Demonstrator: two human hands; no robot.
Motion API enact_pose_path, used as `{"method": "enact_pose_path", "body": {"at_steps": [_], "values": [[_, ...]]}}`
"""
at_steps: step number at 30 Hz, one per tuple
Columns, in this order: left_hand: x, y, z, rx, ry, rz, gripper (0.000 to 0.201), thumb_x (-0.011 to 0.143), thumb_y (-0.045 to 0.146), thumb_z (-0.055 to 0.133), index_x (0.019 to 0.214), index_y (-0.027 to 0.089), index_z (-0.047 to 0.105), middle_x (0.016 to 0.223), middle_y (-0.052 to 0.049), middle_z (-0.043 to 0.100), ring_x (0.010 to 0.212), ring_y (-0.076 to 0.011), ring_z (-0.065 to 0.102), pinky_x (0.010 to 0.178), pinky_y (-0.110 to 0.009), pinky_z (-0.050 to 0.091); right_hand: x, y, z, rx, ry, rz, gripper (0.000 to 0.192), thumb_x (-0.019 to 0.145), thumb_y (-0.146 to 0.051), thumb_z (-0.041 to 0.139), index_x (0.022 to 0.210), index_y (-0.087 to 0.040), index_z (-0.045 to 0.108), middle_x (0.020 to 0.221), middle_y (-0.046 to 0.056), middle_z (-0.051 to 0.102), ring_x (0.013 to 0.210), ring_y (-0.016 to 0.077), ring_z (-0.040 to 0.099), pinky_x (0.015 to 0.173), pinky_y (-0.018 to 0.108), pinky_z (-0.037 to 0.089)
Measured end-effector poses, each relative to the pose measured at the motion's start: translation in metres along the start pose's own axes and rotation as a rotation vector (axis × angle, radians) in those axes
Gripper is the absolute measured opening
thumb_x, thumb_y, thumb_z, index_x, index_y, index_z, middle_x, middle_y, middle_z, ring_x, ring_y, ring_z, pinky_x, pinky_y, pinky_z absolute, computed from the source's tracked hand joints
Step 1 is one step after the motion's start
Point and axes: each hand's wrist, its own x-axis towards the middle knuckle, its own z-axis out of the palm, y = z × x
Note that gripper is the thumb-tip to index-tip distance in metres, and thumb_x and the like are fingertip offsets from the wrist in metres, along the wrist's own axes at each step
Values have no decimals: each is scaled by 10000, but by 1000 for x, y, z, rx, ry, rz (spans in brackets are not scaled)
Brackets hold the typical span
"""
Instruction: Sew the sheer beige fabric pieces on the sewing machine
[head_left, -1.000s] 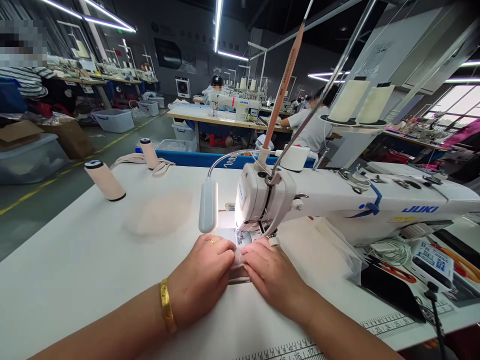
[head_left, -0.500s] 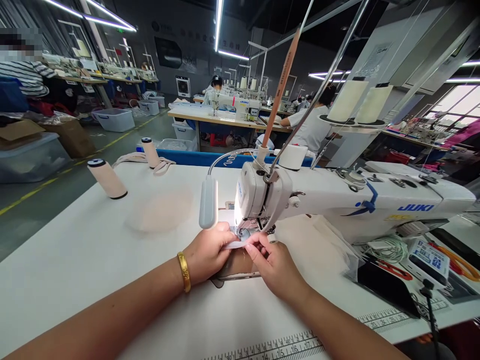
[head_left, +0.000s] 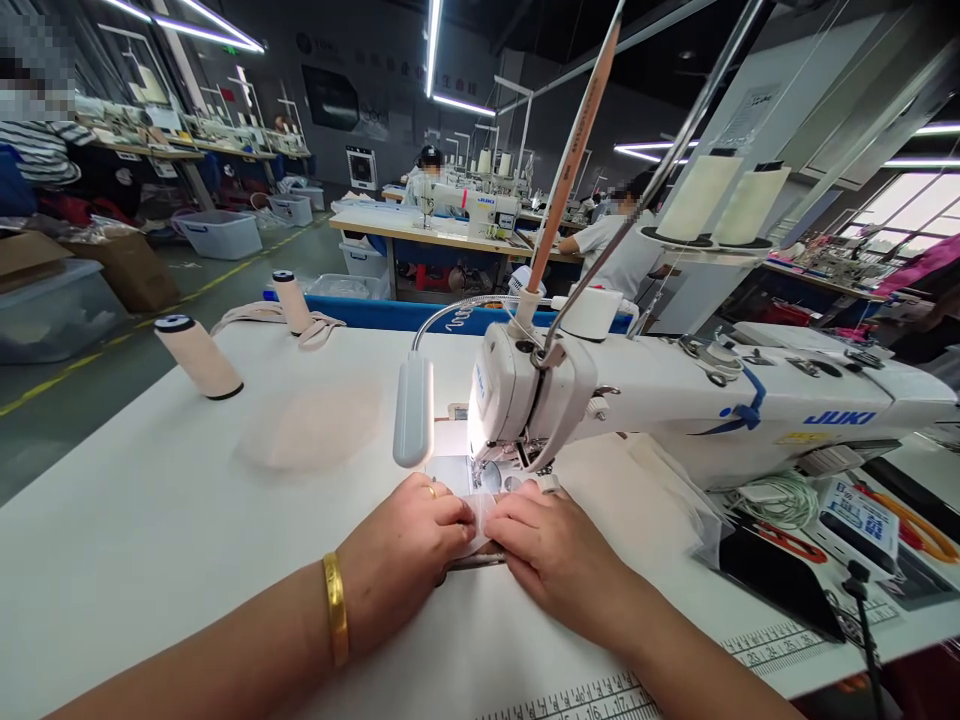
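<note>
A small piece of sheer, pale fabric (head_left: 477, 522) lies between my hands, just in front of the sewing machine's needle area. My left hand (head_left: 409, 535), with a gold bangle at the wrist, has its fingers closed on the fabric's left side. Closed on the right side is my right hand (head_left: 551, 550). Above them stands the white sewing machine (head_left: 517, 390); its presser foot (head_left: 477, 474) is lit, with the fabric in front of it. A grey lamp (head_left: 414, 412) hangs close over my left hand.
Two thread cones, one nearer (head_left: 199, 358) and one farther (head_left: 291, 302), stand on the white table (head_left: 112, 520) at left. A sheer fabric piece (head_left: 315, 425) lies there. To the right are more sheer fabric (head_left: 652, 500), a black phone-like slab (head_left: 780, 580) and a coiled cable (head_left: 776, 500).
Both hands have come back toward me from the needle with the fabric, which now lies lower and flatter between them. The plate under the presser foot shows more.
</note>
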Motion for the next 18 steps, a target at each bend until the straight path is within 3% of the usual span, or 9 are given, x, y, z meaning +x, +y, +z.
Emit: {"method": "enact_pose_path", "body": {"at_steps": [7, 18], "values": [[2, -7, 0, 49, 8, 7, 262, 823, -5, 541, 875, 184, 715, 945, -46, 777, 794, -207, 691, 758, -390, 478, 3, 5, 7, 4, 45, -5, 254, 881, 14, 497, 902, -213, 608, 883, 0, 683, 734, 171, 551, 716, 327, 354], [2, -7, -2, 64, -30, 38, 280, 913, 27, 518, 977, 202, 727, 905, -58, 763, 822, -198, 690, 775, -361, 496, 3, 7, 11, -15, 110, -21, 348, 845, 46, 483, 1007, -222, 635, 939, 27, 696, 809, 203, 570, 663, 316, 351]]}}
